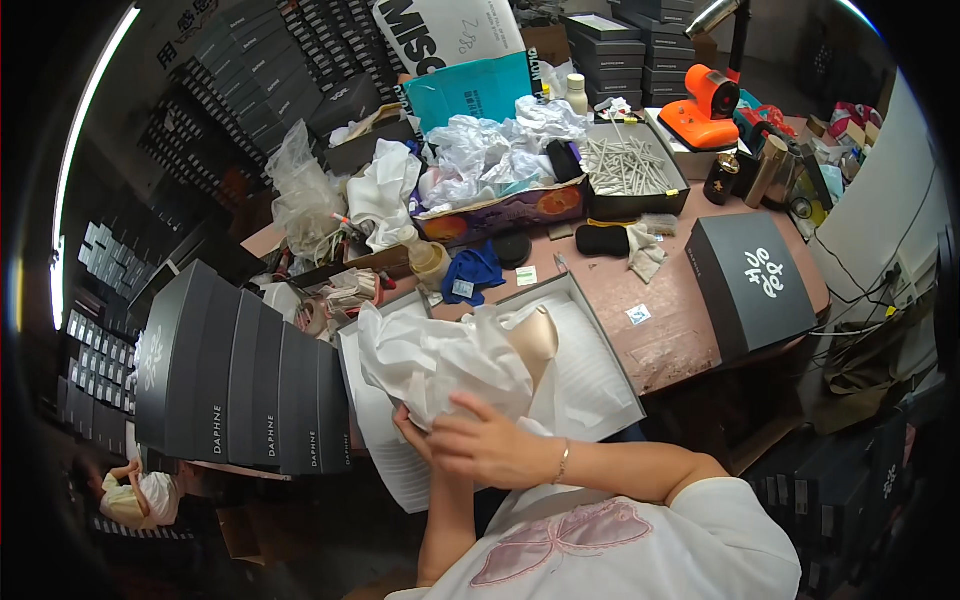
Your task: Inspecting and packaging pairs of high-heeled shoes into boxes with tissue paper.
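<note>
White tissue paper [440, 360] is bunched around a beige, smooth, rounded thing [537, 340], seemingly a shoe, mostly covered by the paper. Both lie over an open grey box [605, 365] lined with white foam sheet [575, 375]. My left hand [412, 432] grips the lower left edge of the paper, its fingers partly behind my right hand. With its fingers apart and slightly bent, my right hand [485, 440] is at the paper's near edge, crossing in front of the left; a thin bracelet [564, 460] circles that wrist.
Dark grey shoe boxes [190, 370] stand in a row at the left; a closed one [755, 285] is at the right. Behind are a purple carton [500, 215] of crumpled paper, a tray of pale sticks [630, 165] and an orange device [700, 110]. Another person [140, 495] is at far left.
</note>
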`<state>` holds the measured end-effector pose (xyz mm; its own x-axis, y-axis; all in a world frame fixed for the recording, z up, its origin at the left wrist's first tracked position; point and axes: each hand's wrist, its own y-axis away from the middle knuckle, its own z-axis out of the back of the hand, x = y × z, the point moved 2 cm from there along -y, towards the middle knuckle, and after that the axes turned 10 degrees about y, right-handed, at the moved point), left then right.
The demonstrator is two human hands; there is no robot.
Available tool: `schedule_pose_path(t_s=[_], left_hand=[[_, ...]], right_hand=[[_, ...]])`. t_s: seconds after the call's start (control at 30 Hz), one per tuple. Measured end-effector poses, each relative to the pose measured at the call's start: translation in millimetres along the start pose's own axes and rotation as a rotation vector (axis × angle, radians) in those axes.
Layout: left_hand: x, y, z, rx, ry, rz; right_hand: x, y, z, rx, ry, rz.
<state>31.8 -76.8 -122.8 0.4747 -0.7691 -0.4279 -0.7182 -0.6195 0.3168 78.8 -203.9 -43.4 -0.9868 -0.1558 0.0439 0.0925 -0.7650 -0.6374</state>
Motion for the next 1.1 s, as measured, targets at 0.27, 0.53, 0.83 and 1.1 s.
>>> schedule_pose_path(t_s=[0.27,0.53,0.83,1.1], left_hand=[[-31.2,4.0,-9.5,-0.018,-0.084,-0.206],[-135.1,-57.7,-48.5,-0.030,-0.157,-0.526],[-82.0,-101.9,43.6,0.179,-2.248,-0.183],[4.0,1.0,-5.7,0.228,0.001,0.326]], right_hand=[[-59.6,65.3,34.2,-0.236,-1.465,-1.086],[-68.4,139.2,55.8,-0.469,-1.533,-1.246],[-51.9,128.8,62.7,-0.395,-0.609,-1.110],[-15.0,80.1,24.5,-0.240,-0.710,-0.701]])
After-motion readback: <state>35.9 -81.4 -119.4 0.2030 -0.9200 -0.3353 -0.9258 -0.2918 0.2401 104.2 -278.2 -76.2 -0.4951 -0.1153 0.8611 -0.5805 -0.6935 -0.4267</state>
